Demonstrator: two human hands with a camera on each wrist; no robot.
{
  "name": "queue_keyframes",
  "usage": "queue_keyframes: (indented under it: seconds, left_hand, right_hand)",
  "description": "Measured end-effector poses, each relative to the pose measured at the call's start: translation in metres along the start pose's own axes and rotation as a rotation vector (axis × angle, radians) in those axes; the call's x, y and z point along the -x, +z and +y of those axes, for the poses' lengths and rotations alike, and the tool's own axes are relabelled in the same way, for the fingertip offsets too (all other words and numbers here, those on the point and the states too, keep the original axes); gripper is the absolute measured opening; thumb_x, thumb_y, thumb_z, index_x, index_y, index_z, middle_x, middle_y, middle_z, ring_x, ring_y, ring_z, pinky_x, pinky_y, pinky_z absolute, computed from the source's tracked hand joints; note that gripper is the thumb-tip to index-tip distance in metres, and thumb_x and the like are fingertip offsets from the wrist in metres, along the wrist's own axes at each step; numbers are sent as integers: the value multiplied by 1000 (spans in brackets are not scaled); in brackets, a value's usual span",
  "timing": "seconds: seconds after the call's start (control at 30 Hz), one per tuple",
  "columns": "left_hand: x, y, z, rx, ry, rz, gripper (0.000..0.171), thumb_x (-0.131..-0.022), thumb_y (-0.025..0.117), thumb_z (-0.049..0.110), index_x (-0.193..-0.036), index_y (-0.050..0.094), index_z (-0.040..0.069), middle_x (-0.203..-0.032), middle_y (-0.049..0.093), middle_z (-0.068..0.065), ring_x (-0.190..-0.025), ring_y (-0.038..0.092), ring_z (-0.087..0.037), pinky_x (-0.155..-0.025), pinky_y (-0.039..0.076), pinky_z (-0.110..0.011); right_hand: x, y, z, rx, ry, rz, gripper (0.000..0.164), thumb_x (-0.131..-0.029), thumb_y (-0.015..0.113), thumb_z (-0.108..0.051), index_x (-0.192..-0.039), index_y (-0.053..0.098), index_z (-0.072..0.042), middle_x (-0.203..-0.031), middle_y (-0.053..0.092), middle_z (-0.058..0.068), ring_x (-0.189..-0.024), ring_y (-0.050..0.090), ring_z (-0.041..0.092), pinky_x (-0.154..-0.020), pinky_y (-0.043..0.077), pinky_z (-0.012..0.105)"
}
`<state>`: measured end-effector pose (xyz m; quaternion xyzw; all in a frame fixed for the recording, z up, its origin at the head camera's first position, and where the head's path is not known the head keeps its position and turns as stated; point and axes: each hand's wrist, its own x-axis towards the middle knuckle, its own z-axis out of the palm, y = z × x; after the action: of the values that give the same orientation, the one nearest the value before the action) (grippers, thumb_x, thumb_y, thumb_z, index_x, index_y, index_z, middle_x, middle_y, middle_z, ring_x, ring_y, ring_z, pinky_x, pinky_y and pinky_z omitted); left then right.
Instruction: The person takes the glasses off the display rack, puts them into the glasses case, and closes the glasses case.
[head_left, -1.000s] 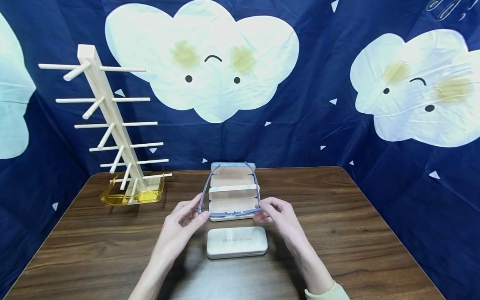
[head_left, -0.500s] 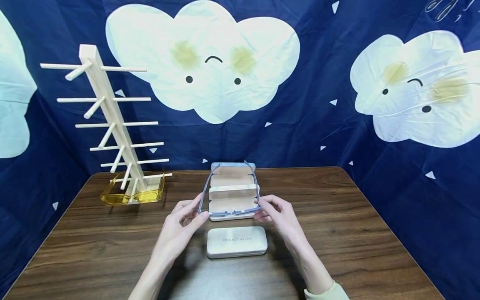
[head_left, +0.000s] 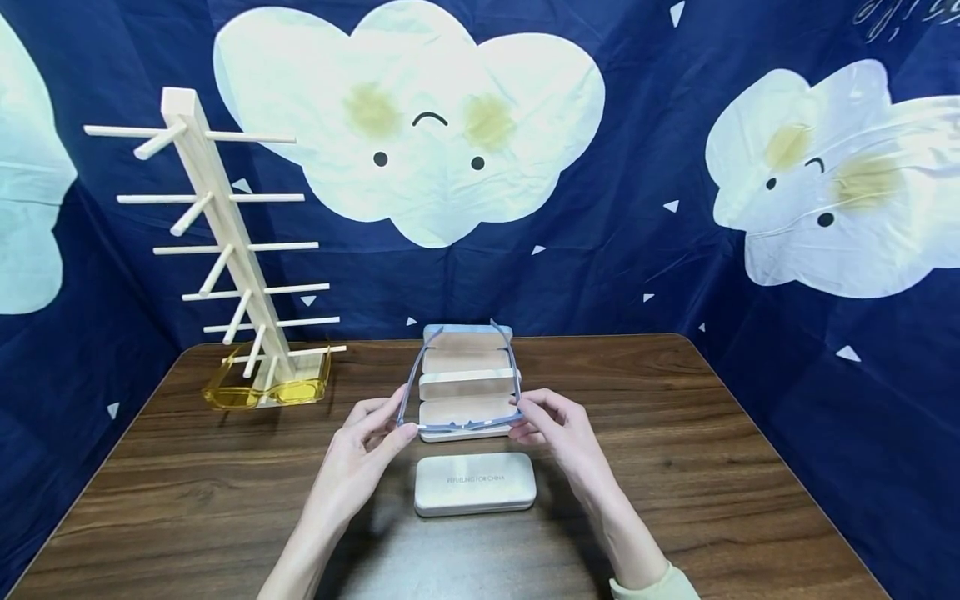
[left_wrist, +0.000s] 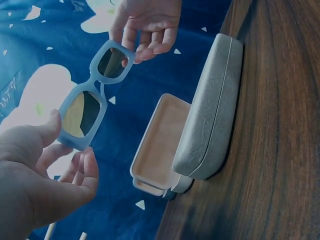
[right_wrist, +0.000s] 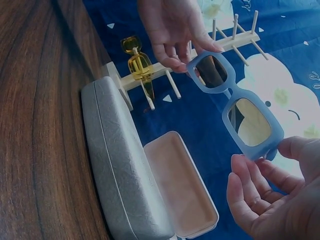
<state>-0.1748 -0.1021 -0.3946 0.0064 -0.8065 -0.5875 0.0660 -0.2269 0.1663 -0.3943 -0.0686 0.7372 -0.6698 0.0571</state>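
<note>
A pair of light-blue sunglasses [head_left: 468, 426] is held up level between both hands, temples unfolded and pointing away towards the back. My left hand [head_left: 363, 454] pinches the left front corner with thumb and fingers. At the right corner, my right hand [head_left: 558, 433] grips the frame the same way. Both wrist views show the thick frame [left_wrist: 98, 79] and its dark, reflecting lenses [right_wrist: 250, 122]. Below and behind the sunglasses lie pale glasses cases [head_left: 467, 385] with lids raised and beige linings showing. A closed whitish case [head_left: 475, 485] with lettering lies in front, between the wrists.
A wooden rack [head_left: 225, 217] with several pegs stands at the back left of the wooden table [head_left: 660, 433]. Yellow glasses [head_left: 264, 393] hang on its lowest pegs. Dark-blue cloth [head_left: 637, 125] with white clouds encloses the table's back and sides.
</note>
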Motion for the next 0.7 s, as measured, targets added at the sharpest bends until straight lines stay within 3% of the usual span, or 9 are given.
queue_keyframes:
  seconds: [0.13, 0.33, 0.7]
  left_hand:
    - [0, 0, 0, -31, 4, -7, 52, -98, 71, 30, -147, 57, 26, -129, 58, -1, -107, 56, -5, -108, 49, -29]
    - [1, 0, 0, -42, 33, -15, 49, -99, 70, 30, -146, 58, 24, -129, 58, -1, -104, 55, -2, -97, 49, -19]
    - [1, 0, -4, -47, 59, -7, 47, -98, 71, 28, -143, 62, 24, -124, 58, 1, -101, 55, -2, -93, 50, -21]
  right_hand:
    - [1, 0, 0, -5, -4, 1, 30, -102, 64, -22, -117, 69, 4, -94, 74, 15, -78, 74, 18, -77, 63, 34]
    - [1, 0, -1, 2, -1, 12, 26, -102, 65, -22, -115, 71, 0, -91, 74, 11, -77, 74, 19, -80, 64, 44]
    - [2, 1, -1, -5, -9, 5, 32, -102, 64, -21, -118, 68, 6, -92, 73, 13, -77, 74, 18, -77, 63, 36]
